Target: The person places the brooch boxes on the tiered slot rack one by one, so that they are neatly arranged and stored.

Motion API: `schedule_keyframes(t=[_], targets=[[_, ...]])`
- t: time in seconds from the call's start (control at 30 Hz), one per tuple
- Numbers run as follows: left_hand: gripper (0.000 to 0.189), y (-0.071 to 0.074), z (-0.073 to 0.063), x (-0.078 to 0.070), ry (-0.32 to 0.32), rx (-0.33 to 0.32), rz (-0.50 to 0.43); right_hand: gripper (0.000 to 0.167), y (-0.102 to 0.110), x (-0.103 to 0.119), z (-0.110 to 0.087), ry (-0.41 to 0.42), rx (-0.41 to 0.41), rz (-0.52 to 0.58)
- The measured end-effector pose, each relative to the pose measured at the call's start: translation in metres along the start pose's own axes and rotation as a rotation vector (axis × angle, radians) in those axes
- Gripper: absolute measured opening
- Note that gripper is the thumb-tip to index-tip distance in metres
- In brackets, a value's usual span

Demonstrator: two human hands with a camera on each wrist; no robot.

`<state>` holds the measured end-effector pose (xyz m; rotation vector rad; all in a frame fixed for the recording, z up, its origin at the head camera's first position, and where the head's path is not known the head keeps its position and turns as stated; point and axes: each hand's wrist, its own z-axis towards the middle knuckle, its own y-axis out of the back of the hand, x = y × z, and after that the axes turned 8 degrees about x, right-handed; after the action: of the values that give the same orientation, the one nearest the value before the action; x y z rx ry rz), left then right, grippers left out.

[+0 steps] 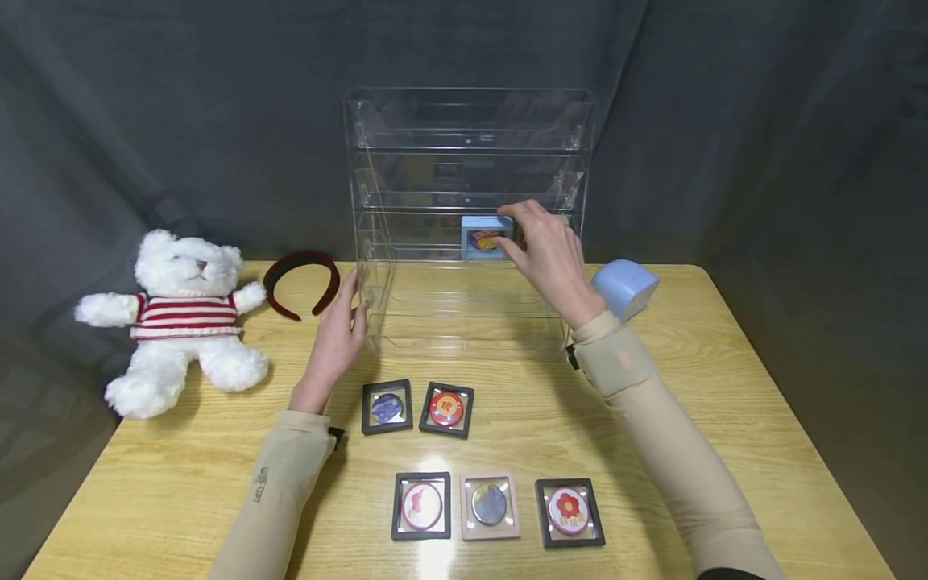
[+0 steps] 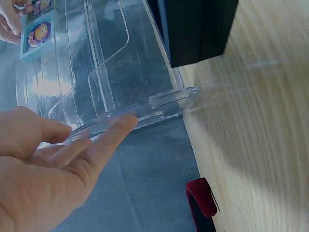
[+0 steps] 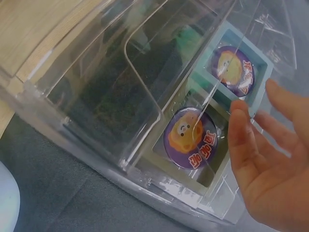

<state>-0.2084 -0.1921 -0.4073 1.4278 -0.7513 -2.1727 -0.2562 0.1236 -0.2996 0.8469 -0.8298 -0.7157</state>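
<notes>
A clear acrylic tiered display rack (image 1: 471, 149) stands on the wooden table. My left hand (image 1: 336, 332) rests against its left side panel, with fingers (image 2: 113, 137) extended along the clear edge. On a middle tier stands a light-blue framed badge (image 1: 474, 227) with a purple lion-like picture. My right hand (image 1: 548, 250) is at its upper right, thumb and forefinger near its edge, the fingers spread. Beside it, in the right wrist view, is an olive-green framed badge (image 3: 178, 140) of similar design, mostly hidden behind my hand in the head view.
Two dark-framed badges, one blue (image 1: 387, 407) and one red (image 1: 445, 409), lie before the rack. Nearer are a pink-framed badge (image 1: 490, 506) and two more dark frames. A teddy bear (image 1: 187, 322) and headband (image 1: 303, 256) lie left; a blue rounded object (image 1: 625, 288) is right.
</notes>
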Motion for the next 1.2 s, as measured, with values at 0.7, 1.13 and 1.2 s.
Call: schedule_keyframes(t=[0.7, 1.13, 1.2], targets=[[0.059, 0.003, -0.001, 0.002, -0.034, 0.003, 0.023, 0.042, 0.018, -0.014, -0.056, 0.049, 0.009, 0.158], [0.060, 0.002, 0.000, 0.002, -0.035, -0.006, 0.011, 0.035, 0.009, -0.031, -0.135, 0.019, 0.286, 0.249], [0.060, 0.002, 0.000, 0.003, -0.035, -0.008, 0.011, 0.034, 0.007, -0.032, -0.147, 0.023, 0.335, 0.264]])
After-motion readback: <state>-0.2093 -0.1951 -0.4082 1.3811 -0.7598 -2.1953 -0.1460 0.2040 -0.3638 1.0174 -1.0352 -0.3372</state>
